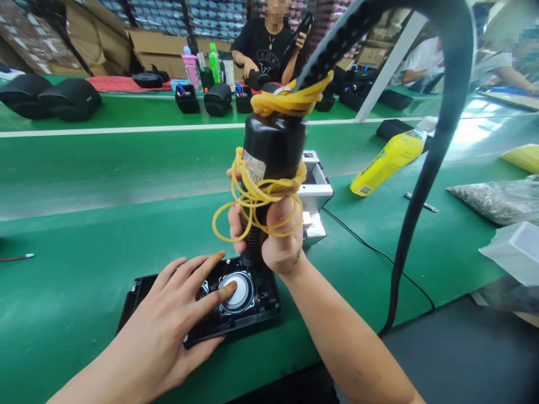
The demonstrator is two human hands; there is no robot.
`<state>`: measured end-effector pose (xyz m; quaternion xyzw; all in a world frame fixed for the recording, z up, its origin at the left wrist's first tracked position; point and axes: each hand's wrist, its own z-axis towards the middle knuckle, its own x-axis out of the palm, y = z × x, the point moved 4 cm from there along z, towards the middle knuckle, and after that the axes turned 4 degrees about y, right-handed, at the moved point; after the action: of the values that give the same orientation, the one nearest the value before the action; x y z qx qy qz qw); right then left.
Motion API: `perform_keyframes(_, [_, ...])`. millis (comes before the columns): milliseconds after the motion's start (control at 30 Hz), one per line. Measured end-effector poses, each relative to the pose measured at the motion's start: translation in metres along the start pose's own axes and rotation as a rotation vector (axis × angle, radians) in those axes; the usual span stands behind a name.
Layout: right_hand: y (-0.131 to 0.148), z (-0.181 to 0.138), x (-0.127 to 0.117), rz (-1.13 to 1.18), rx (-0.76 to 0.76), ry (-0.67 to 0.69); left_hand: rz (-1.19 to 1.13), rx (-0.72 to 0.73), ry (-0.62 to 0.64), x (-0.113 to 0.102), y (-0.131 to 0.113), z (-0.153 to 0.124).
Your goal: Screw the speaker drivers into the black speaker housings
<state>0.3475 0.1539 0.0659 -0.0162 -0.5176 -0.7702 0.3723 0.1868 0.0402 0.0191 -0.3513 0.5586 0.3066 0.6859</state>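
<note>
No text is legible anywhere in view. Black power driver (275,151): a white sticker (254,164) with red and blue print sits on its side, the characters too small and blurred to read. Yellow bottle (389,160), lying on its side: pale label patch (365,189) near one end, print unreadable. Black speaker housing (71,98), far left: small light mark on the front, not decipherable.

panel (266,312) partly under left hand (177,321), screwdriver (275,150) bit behind right hand (280,235)
</note>
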Motion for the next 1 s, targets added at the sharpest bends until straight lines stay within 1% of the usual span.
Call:
perform_keyframes(200, [0.001,-0.001,0.001,0.028,-0.031,0.049,-0.001,0.004,0.0,0.002,0.001,-0.001])
perform_keyframes(300, [0.002,-0.002,0.002,-0.016,-0.026,0.046,0.012,0.005,0.007,0.002,0.001,-0.001])
perform_keyframes(400, [0.003,-0.002,0.002,-0.089,-0.026,0.074,0.021,0.02,-0.003,0.0,0.0,-0.001])
perform_keyframes(467, [0.002,-0.002,0.002,-0.099,-0.03,0.092,0.024,0.027,-0.009,-0.001,-0.001,0.0])
perform_keyframes(633, [-0.004,-0.001,0.002,-0.071,-0.046,0.162,0.0,0.027,-0.015,0.0,0.001,0.0])
perform_keyframes(800, [-0.015,-0.003,0.002,0.02,-0.019,0.155,-0.007,0.019,-0.008,0.002,0.002,0.0])
perform_keyframes(900, [-0.021,-0.005,0.001,0.061,-0.007,0.135,0.015,0.039,-0.037,-0.001,0.0,0.001])
perform_keyframes(1000, [-0.025,-0.007,-0.002,0.076,-0.022,0.152,0.065,0.062,-0.054,-0.005,-0.004,0.003])
